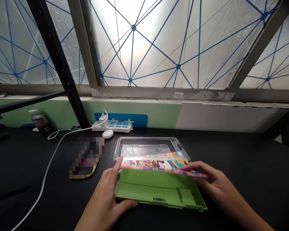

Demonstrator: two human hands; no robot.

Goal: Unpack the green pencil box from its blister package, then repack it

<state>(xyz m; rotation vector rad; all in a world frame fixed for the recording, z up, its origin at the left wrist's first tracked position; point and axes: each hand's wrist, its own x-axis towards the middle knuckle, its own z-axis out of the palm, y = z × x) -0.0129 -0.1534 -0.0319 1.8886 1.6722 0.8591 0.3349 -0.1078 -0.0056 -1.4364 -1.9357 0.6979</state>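
A green plastic tray (159, 191) with moulded compartments lies flat on the black table (243, 166), near its front edge and between the person's two hands. Along the tray's far edge rests a bright printed card (162, 165) — pink, yellow and blue, with a cartoon figure on it — tilted up slightly toward the window.

The left hand (106, 199) grips the tray's left end, thumb curled under the near corner and fingers reaching up to the card's left edge. The right hand (216, 183) lies along the right side, fingers stretched flat and close together over the card's right end — whether it pinches the card or only presses on it cannot be told.

Just behind the card sits a clear plastic blister shell (146, 148), open side up. Farther back, a white power strip (113, 125) stands against the green wall, a white cable (45, 173) trailing from near it across the table. A small bottle (39, 121) stands far left.
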